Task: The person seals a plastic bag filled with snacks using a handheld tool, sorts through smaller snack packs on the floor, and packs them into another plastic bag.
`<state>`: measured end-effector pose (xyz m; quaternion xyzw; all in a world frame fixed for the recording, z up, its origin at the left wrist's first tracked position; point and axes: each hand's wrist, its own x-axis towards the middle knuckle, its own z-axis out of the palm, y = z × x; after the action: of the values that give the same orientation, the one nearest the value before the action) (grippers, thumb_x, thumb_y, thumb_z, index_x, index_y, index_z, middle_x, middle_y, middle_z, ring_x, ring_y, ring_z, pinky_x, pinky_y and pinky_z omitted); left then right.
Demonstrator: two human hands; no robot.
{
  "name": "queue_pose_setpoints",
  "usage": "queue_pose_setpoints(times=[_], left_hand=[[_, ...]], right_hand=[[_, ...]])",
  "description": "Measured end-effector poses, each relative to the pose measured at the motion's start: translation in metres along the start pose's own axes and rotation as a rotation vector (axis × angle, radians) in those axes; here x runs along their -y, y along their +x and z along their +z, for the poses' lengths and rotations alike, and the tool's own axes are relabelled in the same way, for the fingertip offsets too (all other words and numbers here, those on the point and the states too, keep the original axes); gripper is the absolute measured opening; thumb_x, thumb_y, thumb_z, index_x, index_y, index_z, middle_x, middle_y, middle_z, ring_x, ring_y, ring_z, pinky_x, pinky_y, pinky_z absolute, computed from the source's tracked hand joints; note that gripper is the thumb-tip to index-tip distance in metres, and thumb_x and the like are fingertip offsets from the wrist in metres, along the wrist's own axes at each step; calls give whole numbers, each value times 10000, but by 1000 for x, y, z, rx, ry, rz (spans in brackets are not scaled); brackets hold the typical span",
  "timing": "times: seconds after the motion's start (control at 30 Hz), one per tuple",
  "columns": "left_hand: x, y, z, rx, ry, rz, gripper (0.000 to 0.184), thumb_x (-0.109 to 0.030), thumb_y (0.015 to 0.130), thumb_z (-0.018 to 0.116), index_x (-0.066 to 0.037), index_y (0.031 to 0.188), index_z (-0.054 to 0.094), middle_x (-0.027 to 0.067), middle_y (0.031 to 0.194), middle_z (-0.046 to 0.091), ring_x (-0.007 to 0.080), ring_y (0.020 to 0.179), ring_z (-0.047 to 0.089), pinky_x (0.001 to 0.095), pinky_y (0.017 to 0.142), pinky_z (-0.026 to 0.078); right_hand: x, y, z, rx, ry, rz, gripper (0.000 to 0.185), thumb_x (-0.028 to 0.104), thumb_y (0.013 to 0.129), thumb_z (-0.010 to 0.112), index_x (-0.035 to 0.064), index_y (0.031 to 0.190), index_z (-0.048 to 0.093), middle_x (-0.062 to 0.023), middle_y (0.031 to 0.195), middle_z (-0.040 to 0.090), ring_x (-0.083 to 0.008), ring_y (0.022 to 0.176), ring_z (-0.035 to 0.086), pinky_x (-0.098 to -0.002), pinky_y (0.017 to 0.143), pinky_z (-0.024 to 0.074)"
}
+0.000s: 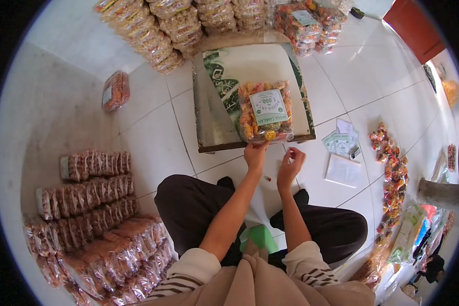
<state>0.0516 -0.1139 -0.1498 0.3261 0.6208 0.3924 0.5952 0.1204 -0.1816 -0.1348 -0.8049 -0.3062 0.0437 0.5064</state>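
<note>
A clear plastic bag of colourful snacks [249, 113] lies on a low table [260, 56], with a printed paper label [268, 106] facing up and a small yellow sticker near its front end. My left hand [255, 157] pinches that front end, just over the table's near edge. Close by on the right, my right hand [291, 164] is raised off the bag with its fingers curled together. What those fingers hold, if anything, is too small to make out. A tiny object [267, 178] lies on the floor below my hands.
Stacked snack bags [178, 25] line the back wall, and packed brown snacks [97, 219] stand at the left. Printed labels [336, 143] and a white plastic stack [343, 170] lie right of the table. A strip of small packets [394, 178] runs along the right.
</note>
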Motion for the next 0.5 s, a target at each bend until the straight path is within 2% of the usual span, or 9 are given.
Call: queue_pose_setpoints(times=[0.03, 0.13, 0.2, 0.33, 0.37, 0.4, 0.5], left_hand=[[0, -1, 0, 4, -6, 3, 157, -104, 709, 681, -12, 752, 562, 25, 667, 580, 90, 573, 514, 209, 536, 407], [5, -1, 2, 40, 1, 55, 171, -101, 709, 678, 7, 799, 581, 43, 694, 600, 102, 594, 537, 217, 545, 416], [4, -4, 4, -25, 70, 136, 224, -110, 704, 679, 32, 850, 586, 72, 743, 625, 117, 638, 568, 233, 568, 436], [-9, -14, 0, 7, 160, 108, 269, -138, 694, 688, 29, 883, 593, 84, 780, 637, 131, 669, 589, 259, 601, 455], [-12, -16, 0, -18, 157, 131, 282, -164, 670, 702, 23, 856, 605, 104, 781, 642, 183, 697, 608, 293, 637, 461], [-15, -19, -1, -42, 153, 153, 295, -190, 645, 717, 18, 829, 617, 125, 782, 648, 235, 724, 627, 327, 673, 467], [-22, -25, -3, -22, 197, 150, 303, -196, 645, 712, 9, 846, 617, 130, 788, 648, 239, 730, 628, 329, 673, 468]], right_hand=[[14, 2, 0, 81, 84, -136, 135, 24, 770, 571, 9, 904, 559, -95, 834, 476, -200, 761, 460, -323, 692, 405], [29, 7, 11, 150, 61, -84, 119, 64, 756, 605, 6, 856, 576, -92, 797, 483, -202, 700, 473, -325, 650, 419], [36, 10, 11, 116, -30, -161, 135, 96, 749, 624, -4, 833, 590, -98, 786, 494, -204, 685, 483, -332, 640, 422], [45, 12, 7, 181, -94, -3, 151, 120, 748, 628, -9, 824, 607, -113, 768, 510, -243, 690, 504, -351, 653, 421], [47, 13, 8, 184, -114, 48, 151, 120, 750, 624, -12, 821, 611, -116, 761, 514, -258, 690, 508, -361, 658, 419], [45, 12, 11, 180, -111, 42, 151, 120, 750, 624, -12, 821, 611, -116, 761, 514, -258, 690, 508, -361, 658, 419], [38, 11, 15, 176, -100, -35, 149, 107, 756, 609, -28, 817, 589, -141, 799, 514, -291, 739, 508, -380, 681, 411]])
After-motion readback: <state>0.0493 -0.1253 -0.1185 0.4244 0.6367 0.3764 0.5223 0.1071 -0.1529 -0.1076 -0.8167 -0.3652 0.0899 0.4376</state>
